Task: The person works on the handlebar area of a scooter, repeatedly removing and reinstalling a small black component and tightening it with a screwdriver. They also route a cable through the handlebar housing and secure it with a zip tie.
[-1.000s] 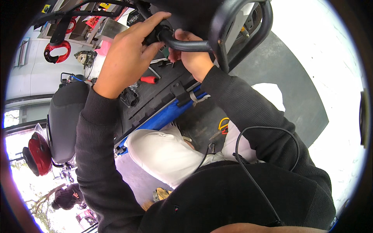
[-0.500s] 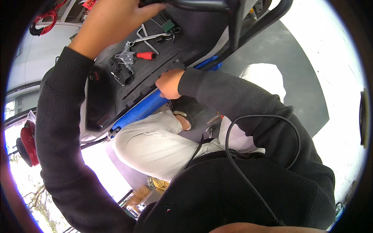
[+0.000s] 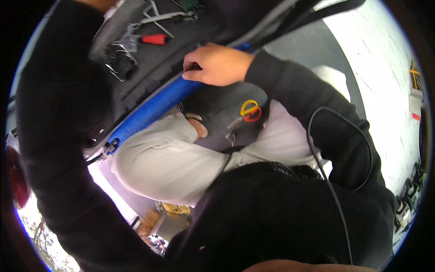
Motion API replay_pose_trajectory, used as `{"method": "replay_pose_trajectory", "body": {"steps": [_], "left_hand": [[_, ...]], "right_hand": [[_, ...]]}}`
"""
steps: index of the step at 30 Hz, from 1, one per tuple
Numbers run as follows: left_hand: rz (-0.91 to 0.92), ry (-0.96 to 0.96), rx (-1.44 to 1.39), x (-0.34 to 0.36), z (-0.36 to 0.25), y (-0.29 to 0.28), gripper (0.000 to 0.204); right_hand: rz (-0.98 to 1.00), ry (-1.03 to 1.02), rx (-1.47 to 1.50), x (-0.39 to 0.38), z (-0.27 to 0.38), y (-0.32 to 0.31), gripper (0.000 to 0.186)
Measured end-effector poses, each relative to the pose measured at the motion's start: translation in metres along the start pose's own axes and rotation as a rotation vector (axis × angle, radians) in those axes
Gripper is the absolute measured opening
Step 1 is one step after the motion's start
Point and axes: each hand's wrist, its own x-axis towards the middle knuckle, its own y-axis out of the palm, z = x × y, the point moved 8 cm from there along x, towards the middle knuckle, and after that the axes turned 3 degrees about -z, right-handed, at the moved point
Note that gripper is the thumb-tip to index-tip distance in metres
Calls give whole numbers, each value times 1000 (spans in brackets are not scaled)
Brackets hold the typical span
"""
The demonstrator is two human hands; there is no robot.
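My right hand (image 3: 218,65) is at the edge of a dark floorboard (image 3: 156,63) of what looks like a scooter, just above its long blue side panel (image 3: 156,103). Its fingers curl toward the thumb, and whatever lies between them is hidden. The left arm reaches up past the top left edge, where only a bit of wrist shows; that hand is out of the picture. On the floorboard lie a red-handled tool (image 3: 155,39), a metal wrench (image 3: 158,18), a black part with bent wire (image 3: 121,61) and a crumpled clear bag (image 3: 129,40).
Scissors (image 3: 247,113) with yellow and red handles lie on the dark floor between my legs. Black tubing (image 3: 312,27) slants across the upper right. A black cable (image 3: 337,213) hangs over my front and right arm. A brown brush-like thing (image 3: 148,223) is at lower left.
The view has shifted, and the left hand has left it at the top. My right hand stays at the panel edge but has turned, showing the thumb and curled finger. The scissors show more fully.
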Motion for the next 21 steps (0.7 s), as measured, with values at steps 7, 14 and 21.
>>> {"method": "replay_pose_trajectory", "body": {"steps": [7,14,21], "left_hand": [[-147,-109,-90,-13,34,18,53],[-152,-259,-133,-16,29,22,54],[-278,-315,-161,-23,28,21,52]], "right_hand": [[-392,63,-398,115,-30,36,42],[-712,14,-174,115,-46,26,34],[-604,-23,20,70,-40,-2,44]]}}
